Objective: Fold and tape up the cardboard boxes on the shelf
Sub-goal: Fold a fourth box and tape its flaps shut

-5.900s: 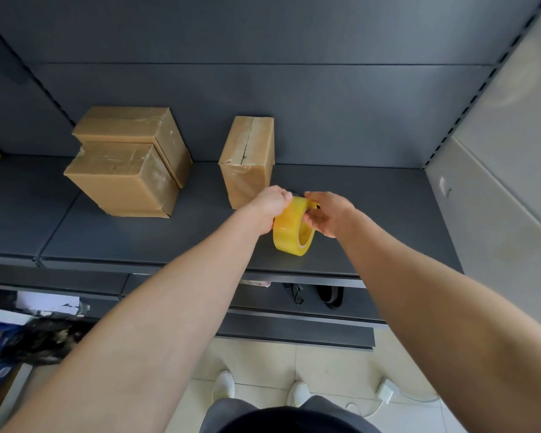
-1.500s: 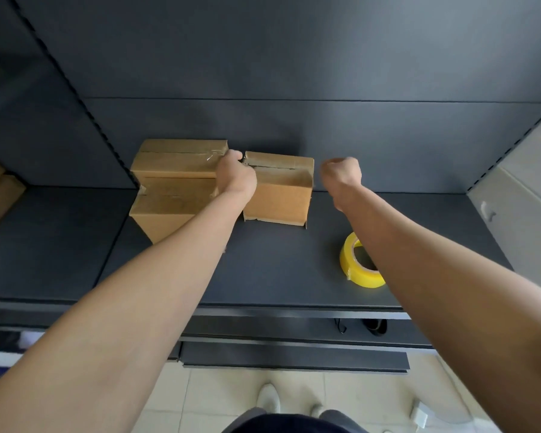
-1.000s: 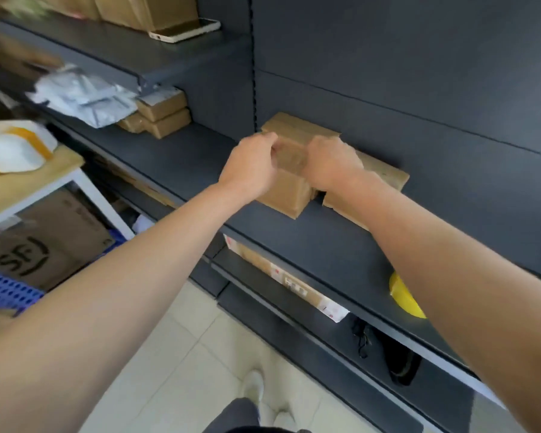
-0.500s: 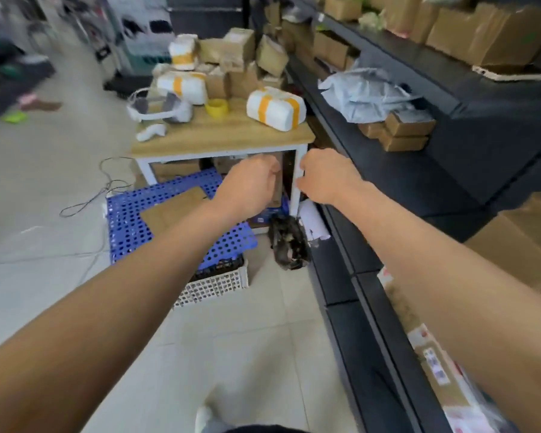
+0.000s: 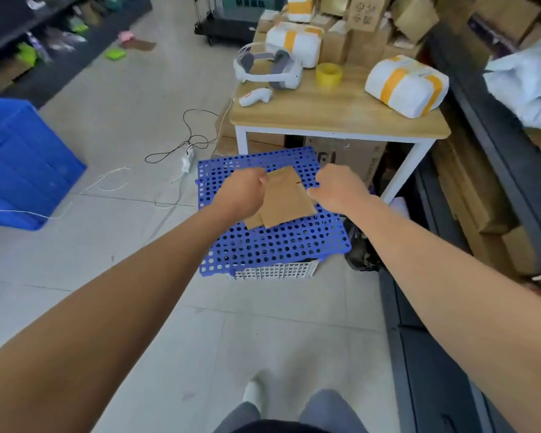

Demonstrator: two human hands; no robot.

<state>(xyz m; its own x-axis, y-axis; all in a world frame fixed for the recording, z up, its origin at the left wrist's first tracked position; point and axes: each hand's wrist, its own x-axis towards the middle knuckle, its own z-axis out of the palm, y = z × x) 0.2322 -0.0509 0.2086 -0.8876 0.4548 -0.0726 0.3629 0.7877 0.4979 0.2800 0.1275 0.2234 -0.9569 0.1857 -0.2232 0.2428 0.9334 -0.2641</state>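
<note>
Swung round since before, my left grip (image 5: 244, 195) and right grip (image 5: 338, 192) flank flat brown cardboard (image 5: 283, 201) on a blue perforated panel (image 5: 272, 245); both curled, whether holding it I cannot tell.

Turned away; L hand (image 5: 242, 195), R hand (image 5: 338, 190) now at flat cardboard (image 5: 286, 201).

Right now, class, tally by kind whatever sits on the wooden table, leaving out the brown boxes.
White parcels with yellow tape: 3
Headset: 1
Controller: 1
Roll of yellow tape: 1
Total: 6
</note>
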